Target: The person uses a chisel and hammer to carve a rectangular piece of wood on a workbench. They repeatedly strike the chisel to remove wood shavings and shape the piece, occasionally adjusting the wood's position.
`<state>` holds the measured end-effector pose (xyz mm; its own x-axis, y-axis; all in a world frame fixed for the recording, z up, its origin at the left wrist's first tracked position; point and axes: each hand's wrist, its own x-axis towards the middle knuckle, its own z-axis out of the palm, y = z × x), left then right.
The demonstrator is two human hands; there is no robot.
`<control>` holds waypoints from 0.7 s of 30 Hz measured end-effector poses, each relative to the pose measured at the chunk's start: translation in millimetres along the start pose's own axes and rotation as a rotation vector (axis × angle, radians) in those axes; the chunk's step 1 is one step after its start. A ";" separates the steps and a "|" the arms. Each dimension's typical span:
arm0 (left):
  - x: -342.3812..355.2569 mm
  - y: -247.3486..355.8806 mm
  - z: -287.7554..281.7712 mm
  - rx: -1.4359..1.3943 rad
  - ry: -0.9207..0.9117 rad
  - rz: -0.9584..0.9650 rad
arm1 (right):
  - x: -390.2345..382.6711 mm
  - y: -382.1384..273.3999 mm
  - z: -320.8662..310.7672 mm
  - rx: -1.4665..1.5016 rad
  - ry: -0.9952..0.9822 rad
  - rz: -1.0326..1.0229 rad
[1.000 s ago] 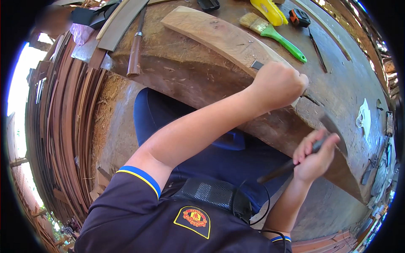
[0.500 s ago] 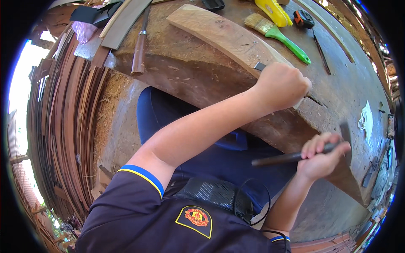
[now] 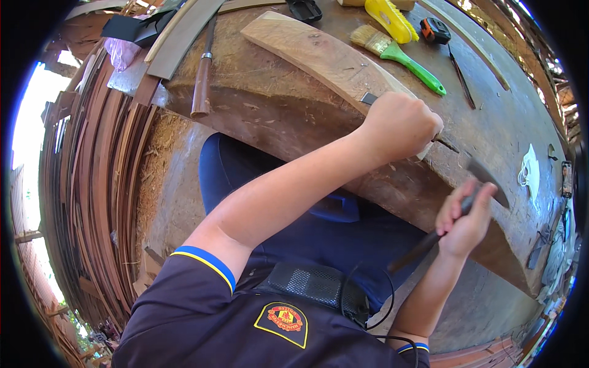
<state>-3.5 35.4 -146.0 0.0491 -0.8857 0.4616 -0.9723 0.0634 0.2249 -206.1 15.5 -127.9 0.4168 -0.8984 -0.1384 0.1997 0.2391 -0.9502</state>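
**Chisel set against a curved plank, hammer raised beside it**

Pale, curved wooden plank [image 3: 319, 58] laid flat along the heavy dark workbench [image 3: 288, 132], near end close to the bench edge, presumably so the work sits within easy reach of both arms. Left hand [image 3: 399, 126] closed in a full fist at that near end, wrapped around what looks like a chisel [image 3: 370, 98]: only a short dark metal tip shows above the knuckles, the rest hidden in the fist, so the tool's kind is a fair guess. Fist resting on the plank, likely to steady the tip on its spot.

Right hand [image 3: 465, 218] held apart, lower and to the right, fingers clamped tight round the dark handle of a hammer [image 3: 455, 211]; grey head up and pointing away from the body, handle end trailing back toward the lap. Grip taken near the head, which suits short, controlled taps.

Farther out on the bench: a green-handled brush [image 3: 399, 55], a yellow brush [image 3: 388, 17] and a small tape measure [image 3: 434, 29] parked beyond the plank. A brown-handled tool [image 3: 202, 76] at the far left, beside stacked curved strips [image 3: 92, 196].
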 end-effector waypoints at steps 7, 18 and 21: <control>-3.1 -3.3 -5.9 -0.034 0.013 -0.005 | -0.6 -1.5 19.2 -0.085 -0.016 0.067; -1.1 -10.0 -5.6 -0.009 -0.029 -0.007 | -5.3 -0.4 18.0 -0.071 -0.022 0.029; -1.6 -9.4 -6.4 0.031 -0.063 -0.013 | -4.1 -7.3 16.0 0.154 0.143 -0.074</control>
<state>7.0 39.1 -143.4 0.0480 -0.9138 0.4034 -0.9784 0.0384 0.2033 -195.1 23.3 -115.9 0.2681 -0.9561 -0.1187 0.3630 0.2144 -0.9068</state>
